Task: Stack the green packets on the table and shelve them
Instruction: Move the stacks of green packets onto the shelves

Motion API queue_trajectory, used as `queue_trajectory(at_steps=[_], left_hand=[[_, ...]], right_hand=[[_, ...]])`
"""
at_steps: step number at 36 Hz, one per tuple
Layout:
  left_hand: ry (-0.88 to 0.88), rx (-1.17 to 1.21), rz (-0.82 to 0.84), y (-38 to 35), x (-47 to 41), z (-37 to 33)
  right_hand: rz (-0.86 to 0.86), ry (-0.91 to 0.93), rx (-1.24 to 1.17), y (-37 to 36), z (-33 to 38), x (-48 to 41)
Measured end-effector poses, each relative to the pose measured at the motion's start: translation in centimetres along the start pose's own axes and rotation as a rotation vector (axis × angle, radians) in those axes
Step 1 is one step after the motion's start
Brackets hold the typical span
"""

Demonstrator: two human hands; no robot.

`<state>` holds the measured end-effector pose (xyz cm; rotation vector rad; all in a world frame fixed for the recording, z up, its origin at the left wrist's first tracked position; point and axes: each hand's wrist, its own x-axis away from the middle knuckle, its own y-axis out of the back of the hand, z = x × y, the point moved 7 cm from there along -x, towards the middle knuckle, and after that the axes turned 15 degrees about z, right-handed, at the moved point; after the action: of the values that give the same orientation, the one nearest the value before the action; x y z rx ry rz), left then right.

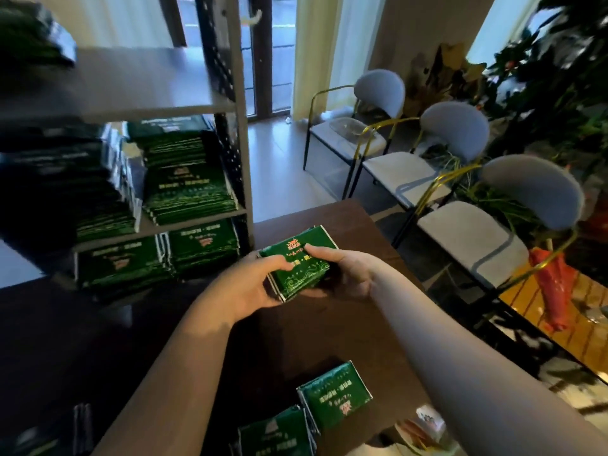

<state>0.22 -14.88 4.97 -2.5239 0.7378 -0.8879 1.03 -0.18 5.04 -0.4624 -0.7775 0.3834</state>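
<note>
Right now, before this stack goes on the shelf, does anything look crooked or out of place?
Yes. The middle-shelf piles slump unevenly, with some packets wedged on edge between them. The loose packets at the near edge of the table lie skewed, not stacked. The held stack looks fairly even.

The top-shelf packets (33, 31) were blurred and cropped; a table packet (274, 437) ran off the bottom edge

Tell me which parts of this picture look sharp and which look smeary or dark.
Head view: the packet stack, gripped by the left hand and right hand, sits mid-frame and fairly sharp; the shelf toward the edge is blurred and dim; the wide lens bows the chairs; daylight enters from the window.
</note>
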Motion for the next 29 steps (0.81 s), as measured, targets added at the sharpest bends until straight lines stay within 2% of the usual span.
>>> queue_trajectory(at_steps=[9,18,29], left_hand=[[-0.118,0.087,-0.186,4.6,8.0,-3.2],[-0.403,0.395,-0.311,6.3,12.8,-5.9],[-0.563,0.541,-0.4,5.9,13.4,-10.2]], right_hand=[[0.126,0.025,0.085,-8.4,1.0,-1.4],[0.204,0.161,0.011,-14.7,2.7,-2.0],[0.06,0.279,-0.046,-18.2,5.9,-2.8]])
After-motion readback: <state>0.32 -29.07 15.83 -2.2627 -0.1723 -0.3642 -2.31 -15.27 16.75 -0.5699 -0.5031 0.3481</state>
